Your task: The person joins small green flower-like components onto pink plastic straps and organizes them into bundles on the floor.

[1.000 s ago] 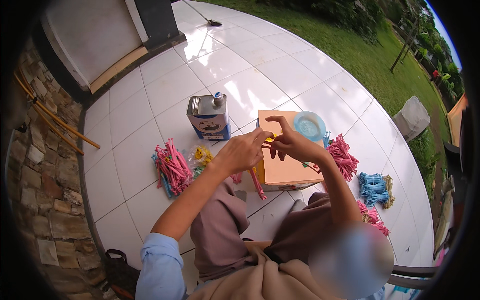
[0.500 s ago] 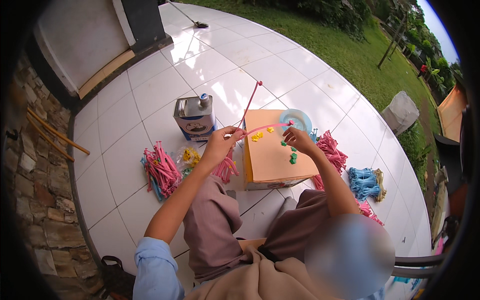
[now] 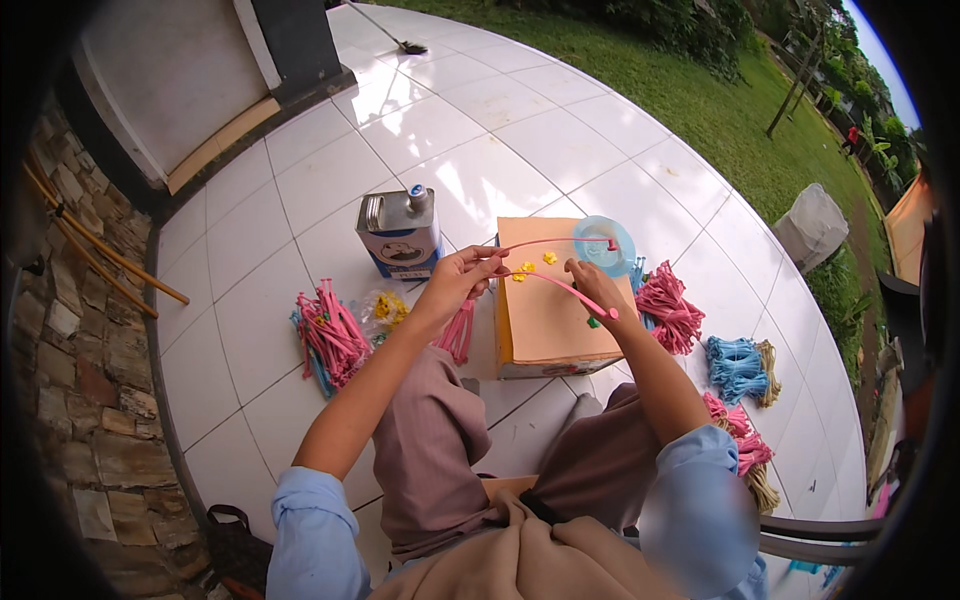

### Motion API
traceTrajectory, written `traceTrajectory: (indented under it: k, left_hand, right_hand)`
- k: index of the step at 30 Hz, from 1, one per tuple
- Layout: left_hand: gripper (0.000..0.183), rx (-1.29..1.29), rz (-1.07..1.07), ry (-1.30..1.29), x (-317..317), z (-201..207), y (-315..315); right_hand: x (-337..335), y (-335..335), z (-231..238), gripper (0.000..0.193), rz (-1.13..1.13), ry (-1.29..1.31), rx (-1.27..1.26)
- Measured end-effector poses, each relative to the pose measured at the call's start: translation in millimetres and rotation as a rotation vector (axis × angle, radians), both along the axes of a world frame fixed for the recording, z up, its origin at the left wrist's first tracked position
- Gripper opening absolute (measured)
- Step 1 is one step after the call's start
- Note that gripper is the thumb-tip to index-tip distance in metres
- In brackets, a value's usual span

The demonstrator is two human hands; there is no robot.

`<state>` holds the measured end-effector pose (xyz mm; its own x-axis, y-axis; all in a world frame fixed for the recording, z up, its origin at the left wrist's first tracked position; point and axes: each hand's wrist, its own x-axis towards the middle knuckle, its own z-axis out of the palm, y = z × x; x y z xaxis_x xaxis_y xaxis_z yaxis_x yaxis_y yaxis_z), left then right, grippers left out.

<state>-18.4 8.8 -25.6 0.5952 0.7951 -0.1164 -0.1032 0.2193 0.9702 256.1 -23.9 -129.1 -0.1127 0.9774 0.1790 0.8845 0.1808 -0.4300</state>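
My left hand (image 3: 465, 285) is closed in a pinch on two pink rubbery strips (image 3: 560, 239) near the left edge of the box. Their knobbed ends stretch to the right, one over the blue bowl (image 3: 605, 222), the other across my right wrist. Above the orange-topped box (image 3: 555, 338), my right hand (image 3: 592, 288) has its fingers curled together; whatever they hold is hidden. Yellow flower-shaped pieces (image 3: 523, 270) lie on the box top between my hands. Green pieces (image 3: 593, 322) are mostly covered by my right hand.
A metal can (image 3: 402, 240) stands behind my left hand. Pink strip bundles (image 3: 335, 340) and a clear bag (image 3: 384, 310) with yellow pieces lie at the left. More pink strips (image 3: 668, 312) and a blue bundle (image 3: 735, 368) sit right of the box on white tiles.
The strips in my left hand have swung over: the upright one now points right, the other droops toward me. My right hand has shifted slightly, covering most green pieces.
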Motion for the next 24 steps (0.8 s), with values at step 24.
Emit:
traceTrajectory:
  k: [24]
  left_hand:
    - [0.017,0.042,0.090,-0.094,-5.1,6.7,-0.2]
  right_hand:
    - [-64.4,-17.2,168.0,0.027,-0.149,1.088,0.272]
